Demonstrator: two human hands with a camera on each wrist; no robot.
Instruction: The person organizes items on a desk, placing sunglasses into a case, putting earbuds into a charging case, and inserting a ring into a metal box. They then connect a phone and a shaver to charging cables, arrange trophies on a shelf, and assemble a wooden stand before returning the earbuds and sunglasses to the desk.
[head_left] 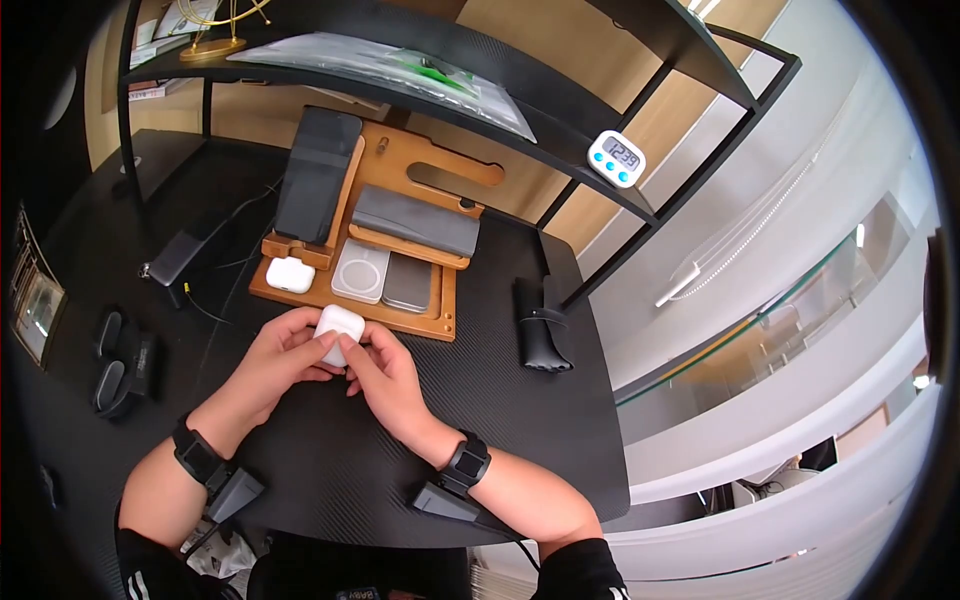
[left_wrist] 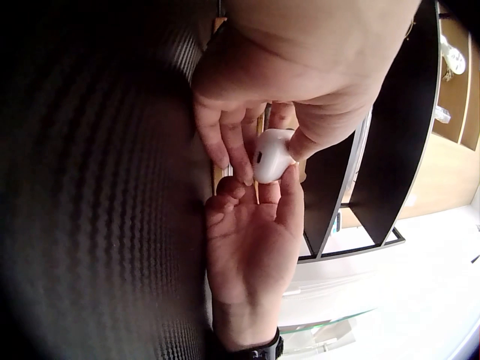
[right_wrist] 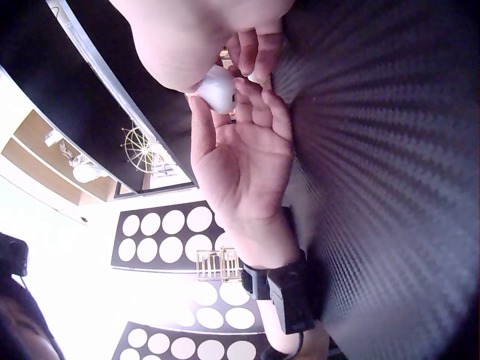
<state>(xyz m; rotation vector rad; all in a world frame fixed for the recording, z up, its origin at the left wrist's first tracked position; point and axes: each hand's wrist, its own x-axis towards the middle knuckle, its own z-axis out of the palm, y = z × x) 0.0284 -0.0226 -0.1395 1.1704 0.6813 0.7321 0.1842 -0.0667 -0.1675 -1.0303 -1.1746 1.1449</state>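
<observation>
Between both hands is a white earbud charging case, held just above the black desk in front of the wooden stand. My left hand grips its left side, with the thumb on the front face. From the right, my right hand pinches it, its thumb also on the front. In the left wrist view the case looks shut, a small dark port showing at one end. The right wrist view has the same case between the fingers and thumbs of both hands.
The wooden stand bears a phone, a second white case, a grey glasses case and a round-marked charger pad. A black pouch lies right. A white timer sits on the shelf.
</observation>
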